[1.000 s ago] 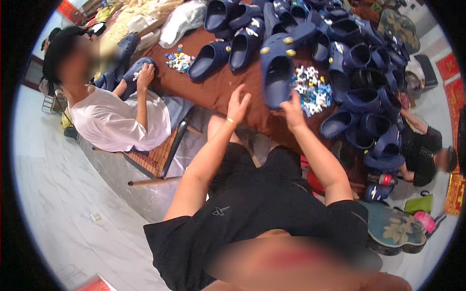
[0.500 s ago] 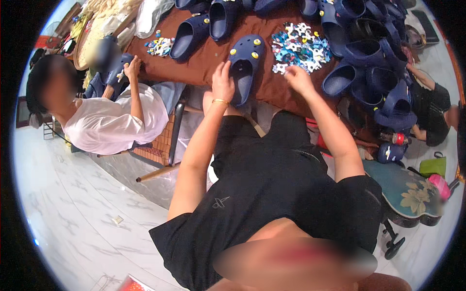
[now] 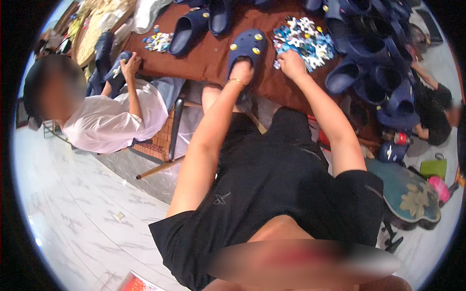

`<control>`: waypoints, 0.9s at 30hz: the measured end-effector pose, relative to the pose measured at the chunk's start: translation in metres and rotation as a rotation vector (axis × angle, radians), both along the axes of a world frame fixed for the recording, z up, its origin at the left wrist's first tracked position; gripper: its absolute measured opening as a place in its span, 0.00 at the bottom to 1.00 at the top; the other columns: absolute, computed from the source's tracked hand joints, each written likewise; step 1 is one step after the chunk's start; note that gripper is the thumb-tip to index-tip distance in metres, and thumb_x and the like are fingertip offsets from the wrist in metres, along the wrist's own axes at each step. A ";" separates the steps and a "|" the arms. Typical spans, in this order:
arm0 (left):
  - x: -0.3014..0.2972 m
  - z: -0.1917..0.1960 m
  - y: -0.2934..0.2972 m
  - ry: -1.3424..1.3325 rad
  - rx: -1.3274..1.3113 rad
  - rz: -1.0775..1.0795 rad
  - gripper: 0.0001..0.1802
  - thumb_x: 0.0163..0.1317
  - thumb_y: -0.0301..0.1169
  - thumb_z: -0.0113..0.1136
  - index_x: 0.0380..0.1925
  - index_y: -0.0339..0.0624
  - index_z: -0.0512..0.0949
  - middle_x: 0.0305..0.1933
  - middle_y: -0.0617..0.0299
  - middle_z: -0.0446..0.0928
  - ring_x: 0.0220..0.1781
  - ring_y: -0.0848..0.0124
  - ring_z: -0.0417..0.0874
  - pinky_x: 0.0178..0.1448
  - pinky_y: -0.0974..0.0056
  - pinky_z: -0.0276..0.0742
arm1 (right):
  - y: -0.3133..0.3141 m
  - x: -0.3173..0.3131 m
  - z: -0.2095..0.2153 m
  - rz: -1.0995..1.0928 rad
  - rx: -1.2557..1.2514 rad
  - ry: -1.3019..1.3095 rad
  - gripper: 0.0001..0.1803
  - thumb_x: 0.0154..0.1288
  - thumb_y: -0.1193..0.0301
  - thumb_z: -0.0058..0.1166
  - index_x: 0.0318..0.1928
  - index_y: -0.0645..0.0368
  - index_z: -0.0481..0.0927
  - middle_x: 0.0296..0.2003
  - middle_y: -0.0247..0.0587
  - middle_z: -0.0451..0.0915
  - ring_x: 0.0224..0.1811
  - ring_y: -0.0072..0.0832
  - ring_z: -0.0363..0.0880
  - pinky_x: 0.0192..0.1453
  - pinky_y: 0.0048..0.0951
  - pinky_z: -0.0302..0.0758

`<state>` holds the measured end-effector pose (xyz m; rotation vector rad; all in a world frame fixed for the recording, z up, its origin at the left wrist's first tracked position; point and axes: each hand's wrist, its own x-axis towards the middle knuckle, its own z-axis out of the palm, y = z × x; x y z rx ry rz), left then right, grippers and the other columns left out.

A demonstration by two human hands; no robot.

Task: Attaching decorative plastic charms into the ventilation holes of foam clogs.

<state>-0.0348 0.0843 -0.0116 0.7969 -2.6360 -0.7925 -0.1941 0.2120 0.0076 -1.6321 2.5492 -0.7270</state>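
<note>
A navy blue clog (image 3: pixel 248 41) with three small yellow-and-white charms on its toe lies on the brown cloth in front of me. My left hand (image 3: pixel 241 72), a gold bracelet at its wrist, reaches into the clog's opening, so its fingers are hidden. At the near left edge of a pile of white, blue and black shoe charms (image 3: pixel 306 41), my right hand (image 3: pixel 292 64) has its fingers drawn together in a pinch. A tiny pale piece shows by those fingertips, too small to name.
Many navy clogs (image 3: pixel 374 80) are heaped on the right; others (image 3: pixel 186 33) lie along the far side. A smaller charm pile (image 3: pixel 158 41) sits left on the brown cloth (image 3: pixel 204 60). On the left, a seated person (image 3: pixel 114 114) handles a clog. Another person (image 3: pixel 432 111) is at right.
My left hand has gone from the clog's left rim into its opening. My right hand has moved slightly left along the near edge of the charm pile, its fingers now drawn together.
</note>
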 end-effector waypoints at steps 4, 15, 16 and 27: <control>0.003 0.004 -0.003 -0.254 -0.092 -0.144 0.14 0.47 0.31 0.44 0.22 0.31 0.76 0.29 0.39 0.74 0.33 0.49 0.75 0.42 0.53 0.71 | -0.003 0.022 0.006 0.090 0.075 0.204 0.10 0.46 0.67 0.55 0.30 0.57 0.74 0.31 0.45 0.71 0.39 0.42 0.70 0.40 0.40 0.69; 0.019 0.027 0.005 -0.183 0.160 -0.135 0.15 0.48 0.32 0.45 0.34 0.35 0.73 0.39 0.41 0.71 0.40 0.49 0.73 0.47 0.53 0.67 | -0.029 -0.015 0.000 -0.033 -0.088 0.010 0.10 0.56 0.68 0.44 0.27 0.60 0.75 0.26 0.53 0.74 0.32 0.47 0.73 0.35 0.42 0.69; 0.019 0.026 0.006 -0.161 0.075 -0.115 0.15 0.48 0.32 0.45 0.35 0.35 0.73 0.39 0.41 0.71 0.40 0.49 0.73 0.46 0.52 0.67 | -0.031 -0.018 0.004 -0.087 -0.191 -0.066 0.10 0.56 0.68 0.44 0.28 0.60 0.77 0.28 0.51 0.75 0.32 0.45 0.74 0.36 0.40 0.69; 0.019 0.020 0.006 -0.209 0.144 -0.096 0.16 0.48 0.34 0.45 0.35 0.37 0.74 0.40 0.42 0.72 0.42 0.50 0.73 0.49 0.53 0.66 | -0.092 -0.049 0.010 -0.245 -0.242 -0.484 0.14 0.52 0.74 0.42 0.40 0.62 0.75 0.32 0.46 0.78 0.31 0.34 0.77 0.37 0.30 0.72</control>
